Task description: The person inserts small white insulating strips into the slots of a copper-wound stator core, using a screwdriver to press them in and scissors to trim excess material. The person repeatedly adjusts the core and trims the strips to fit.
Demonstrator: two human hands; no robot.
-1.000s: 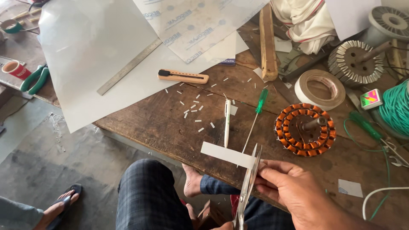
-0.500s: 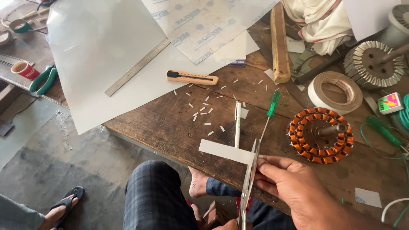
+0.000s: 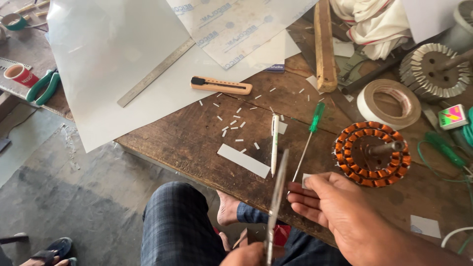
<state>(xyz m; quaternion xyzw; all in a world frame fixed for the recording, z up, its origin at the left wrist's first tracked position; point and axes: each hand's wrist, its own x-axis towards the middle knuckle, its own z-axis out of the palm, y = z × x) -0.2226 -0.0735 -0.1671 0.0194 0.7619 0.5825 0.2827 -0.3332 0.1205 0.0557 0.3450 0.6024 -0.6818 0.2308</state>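
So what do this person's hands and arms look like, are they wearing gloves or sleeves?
No gloves: both hands are bare. The right hand shows no ring, and its forearm is uncovered, with no sleeve or watch in view. Only a small part of the left hand shows at the bottom edge, so its arm cannot be judged.

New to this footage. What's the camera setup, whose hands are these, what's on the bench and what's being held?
There is no machine: a person works bare-handed, filmed by one head-worn camera looking down. The right hand pinches a small white paper piece. The left hand, low in view, grips long steel scissors, blades up. On the worn wooden table lie a cut white paper strip, a white pen, a green-handled screwdriver, an orange copper-wound motor stator, a tan utility knife, a steel ruler and large white sheets.
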